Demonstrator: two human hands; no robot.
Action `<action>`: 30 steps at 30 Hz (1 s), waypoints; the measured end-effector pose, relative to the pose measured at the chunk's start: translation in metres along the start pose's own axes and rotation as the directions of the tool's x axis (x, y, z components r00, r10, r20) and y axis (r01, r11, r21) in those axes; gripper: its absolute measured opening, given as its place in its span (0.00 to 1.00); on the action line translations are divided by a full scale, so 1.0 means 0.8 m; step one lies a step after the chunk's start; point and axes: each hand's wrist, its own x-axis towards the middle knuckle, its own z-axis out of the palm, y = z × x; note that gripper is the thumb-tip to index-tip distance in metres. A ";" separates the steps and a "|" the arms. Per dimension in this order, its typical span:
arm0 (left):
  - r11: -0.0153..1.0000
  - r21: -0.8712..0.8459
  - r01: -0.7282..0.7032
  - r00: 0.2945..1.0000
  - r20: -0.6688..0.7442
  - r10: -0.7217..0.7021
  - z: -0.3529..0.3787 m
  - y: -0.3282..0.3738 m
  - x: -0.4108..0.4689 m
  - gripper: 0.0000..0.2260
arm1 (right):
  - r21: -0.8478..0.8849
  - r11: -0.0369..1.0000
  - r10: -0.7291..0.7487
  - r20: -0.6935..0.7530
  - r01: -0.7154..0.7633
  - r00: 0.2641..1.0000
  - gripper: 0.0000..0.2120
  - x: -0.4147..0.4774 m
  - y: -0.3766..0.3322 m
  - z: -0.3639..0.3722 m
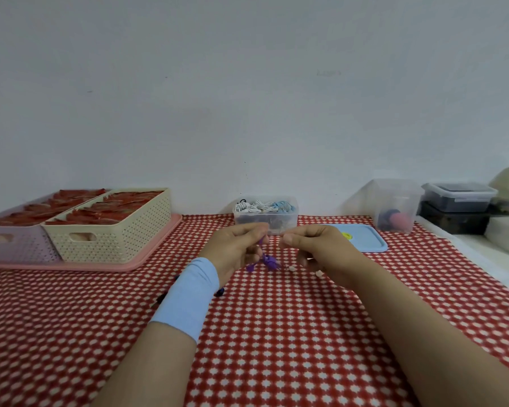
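My left hand point(235, 249) is raised over the middle of the table and pinches a purple cord point(267, 261) whose bunched end hangs below the fingers. A pale blue band wraps that wrist. My right hand point(315, 249) is level with it, a little to the right, with thumb and forefinger pressed together; I cannot tell whether something thin is held between them. Two small white beads point(292, 268) lie on the red-and-white checked cloth point(276, 333) beneath my right hand.
A clear tub of coiled white and blue cords point(265, 212) stands behind my hands. A blue lid point(365, 239) lies to the right. Two woven baskets of red items point(112, 224) sit on a pink tray at left. Clear and dark containers point(459, 201) stand at back right.
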 end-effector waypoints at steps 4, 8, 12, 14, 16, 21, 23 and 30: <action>0.971 -0.207 0.116 0.993 0.058 -0.106 0.010 -0.003 0.003 0.09 | 0.084 0.996 0.015 0.055 -0.019 0.998 0.09 0.003 0.001 -0.003; 0.933 -0.327 0.152 0.988 0.088 -0.130 0.010 -0.003 0.005 0.10 | 0.093 0.995 0.016 0.075 -0.023 0.997 0.06 0.000 0.000 -0.003; 0.905 -0.392 0.168 0.984 0.129 -0.126 0.010 -0.002 0.005 0.11 | 0.138 0.990 0.017 0.038 -0.022 0.999 0.10 0.002 0.000 -0.006; 0.899 -0.411 0.148 0.988 0.111 -0.112 0.011 -0.003 0.006 0.11 | 0.170 0.985 0.015 0.034 -0.021 0.999 0.10 0.002 -0.002 -0.009; 0.931 -0.351 0.097 0.995 0.041 -0.088 0.013 -0.005 0.007 0.09 | 0.178 0.984 -0.004 0.056 -0.006 0.998 0.08 0.001 -0.005 -0.011; 0.998 -0.065 -0.004 0.990 -0.142 -0.005 0.026 -0.014 0.010 0.06 | 0.114 0.993 -0.011 0.194 -0.011 0.981 0.12 -0.003 -0.007 -0.001; 0.998 -0.053 -0.021 0.989 -0.146 0.013 0.030 -0.016 0.008 0.06 | 0.103 0.995 -0.016 0.201 -0.005 0.979 0.12 -0.003 -0.006 0.001; 0.982 -0.188 0.011 0.998 0.059 0.001 0.027 -0.012 0.004 0.10 | 0.163 0.987 -0.011 0.128 -0.010 0.992 0.11 -0.004 -0.008 -0.008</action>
